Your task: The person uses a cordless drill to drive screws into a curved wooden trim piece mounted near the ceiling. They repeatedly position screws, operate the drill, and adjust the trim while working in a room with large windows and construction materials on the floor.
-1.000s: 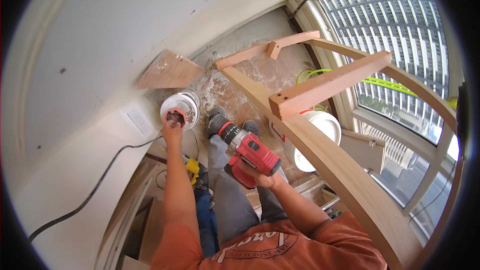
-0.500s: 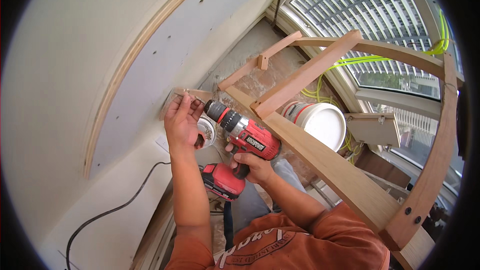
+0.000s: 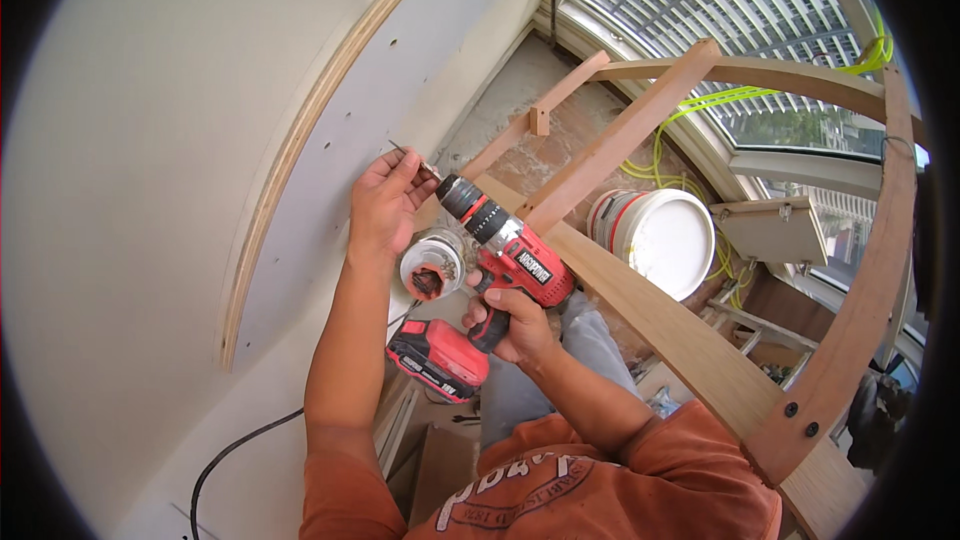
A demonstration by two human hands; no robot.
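So here's where we're at: our left grip (image 3: 378, 218) is up by the wall panel (image 3: 345, 155), pinching a thin dark metal piece (image 3: 397, 147) between thumb and fingers right at the drill's nose. Can't tell if it's a screw or a bit, the fingertips cover too much. Pinching it that close probably stops it wobbling and lines it up with the nose.

Our right grip (image 3: 518, 332) is wrapped around the handle of the red cordless drill (image 3: 525, 262), which is held in the air above the floor (image 3: 530, 90), nose tilted up toward the left fingers and battery (image 3: 440, 358) hanging low. Looks like we've got it angled that way so the two grips can meet without either wrist bending much.

Just below the left grip there's a clear-sided tub (image 3: 445, 245) with a small orange cup (image 3: 427, 282) of dark bits in it, on the wall side of the floor, presumably parked there for easy reach.

To the right of the drill, the wooden frame (image 3: 650, 310) slants across. Past it, toward the floor's window edge, sits a white lidded bucket (image 3: 675, 245), with yellow-green cord (image 3: 655, 155) looping behind it, maybe shoved over there to keep our feet clear.
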